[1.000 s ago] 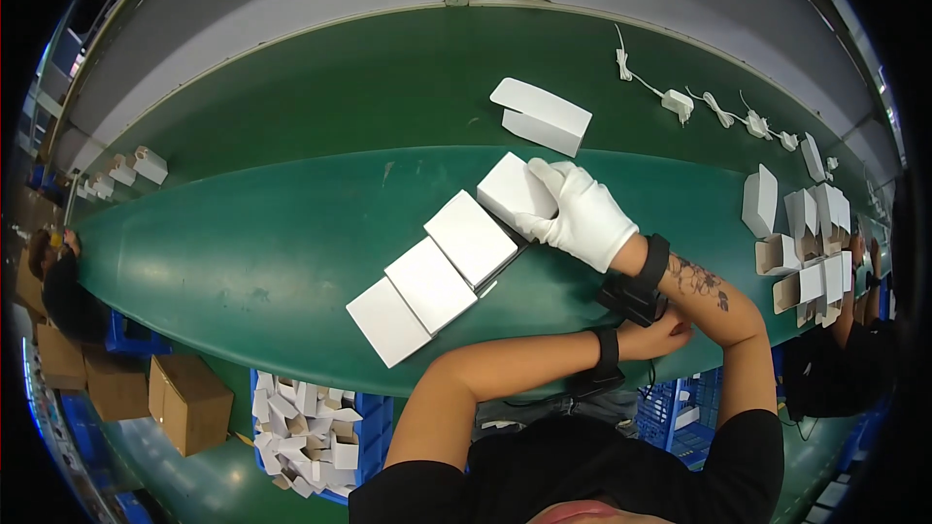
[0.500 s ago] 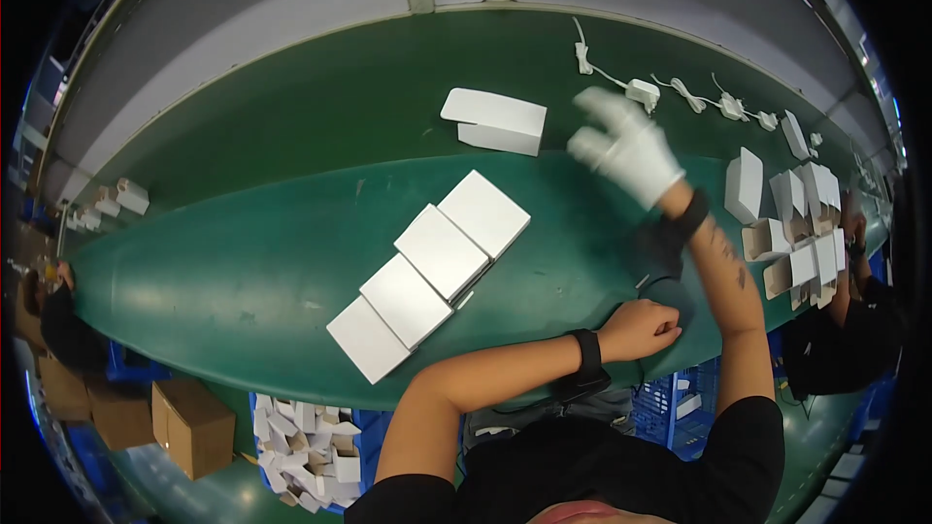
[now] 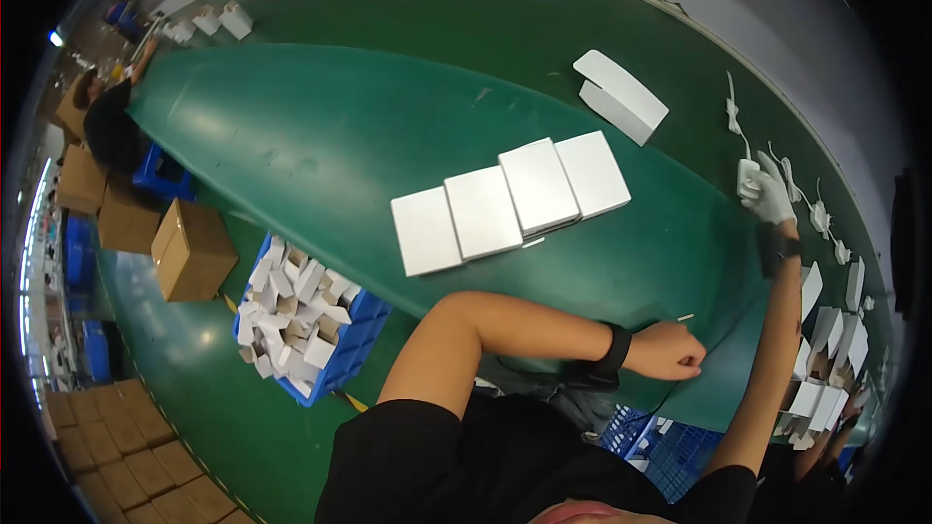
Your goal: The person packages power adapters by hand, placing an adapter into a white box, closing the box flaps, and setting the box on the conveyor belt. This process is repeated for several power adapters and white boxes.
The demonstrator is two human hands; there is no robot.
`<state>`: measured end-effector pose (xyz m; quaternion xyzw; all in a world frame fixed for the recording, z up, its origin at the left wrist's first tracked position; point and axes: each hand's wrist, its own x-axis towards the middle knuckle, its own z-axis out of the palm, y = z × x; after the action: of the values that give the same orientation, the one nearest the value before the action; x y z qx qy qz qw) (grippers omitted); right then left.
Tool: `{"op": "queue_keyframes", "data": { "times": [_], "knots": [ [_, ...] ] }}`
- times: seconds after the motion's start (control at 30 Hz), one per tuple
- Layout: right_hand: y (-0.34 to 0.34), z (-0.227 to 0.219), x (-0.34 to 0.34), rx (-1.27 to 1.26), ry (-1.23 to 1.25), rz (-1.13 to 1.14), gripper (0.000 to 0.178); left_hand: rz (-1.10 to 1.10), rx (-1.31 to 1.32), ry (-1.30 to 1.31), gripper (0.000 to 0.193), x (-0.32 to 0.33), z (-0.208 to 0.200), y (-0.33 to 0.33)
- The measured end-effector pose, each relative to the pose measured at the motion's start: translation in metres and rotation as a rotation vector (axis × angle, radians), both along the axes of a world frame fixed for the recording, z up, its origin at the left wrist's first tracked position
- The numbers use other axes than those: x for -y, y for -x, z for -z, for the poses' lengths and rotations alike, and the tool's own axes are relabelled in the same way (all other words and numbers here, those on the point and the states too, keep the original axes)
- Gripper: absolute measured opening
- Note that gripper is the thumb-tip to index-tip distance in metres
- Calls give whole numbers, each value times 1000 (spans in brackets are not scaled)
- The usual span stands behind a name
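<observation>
My right hand (image 3: 774, 198), in a white glove, is at the far right with its fingers and thumb closed around a white power adapter (image 3: 747, 178). A white cord (image 3: 733, 116) leads up from that adapter. Bare and curled into a fist, my left hand (image 3: 668, 351) is over the near edge of the green conveyor belt (image 3: 330, 126), and nothing shows in it. Four-sided flat white boxes (image 3: 485, 212) overlap in a slanting row on the belt. Beyond them stands an opened white carton (image 3: 623, 97) with its flap raised.
More white adapters with cords (image 3: 820, 218) lie along the right side, above a cluster of open white cartons (image 3: 825, 369). A blue crate (image 3: 364, 330) full of white cartons stands on the floor, with brown boxes (image 3: 199, 252) beyond. Another person (image 3: 112, 126) is at the far left.
The view has swung toward the right. My gloved right hand has moved outward from the bare belt to the adapter and closed on it. My left hand stays in a fist.
</observation>
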<state>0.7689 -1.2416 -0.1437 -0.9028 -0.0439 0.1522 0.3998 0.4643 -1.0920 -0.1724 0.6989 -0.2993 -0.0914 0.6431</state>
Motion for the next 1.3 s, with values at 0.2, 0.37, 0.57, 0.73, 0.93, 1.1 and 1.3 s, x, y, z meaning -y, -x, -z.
{"op": "queue_keyframes", "data": {
  "times": [0.2,0.37,0.57,0.73,0.93,1.1,1.3],
  "knots": [
    [131,-47,-21,-469,-1067,-13,58,-142,-120,74,24,-8,-7,9],
    [219,-76,-28,-306,-1180,1,64,-141,-571,392,42,-17,-12,5],
    [265,-73,-15,24,-721,-248,68,-31,-1113,1058,59,-43,-49,1],
    [292,-71,-27,61,-496,-88,52,-50,-1074,1391,49,-38,-50,-16],
    [320,-62,-24,355,-910,-206,39,595,-692,1691,42,-40,12,-47],
    [329,-55,-24,-42,-775,-17,46,681,-496,1514,30,-45,-10,-33],
    [318,-50,-64,301,-584,-265,58,-366,-312,920,38,-47,-71,0]
  ]
}}
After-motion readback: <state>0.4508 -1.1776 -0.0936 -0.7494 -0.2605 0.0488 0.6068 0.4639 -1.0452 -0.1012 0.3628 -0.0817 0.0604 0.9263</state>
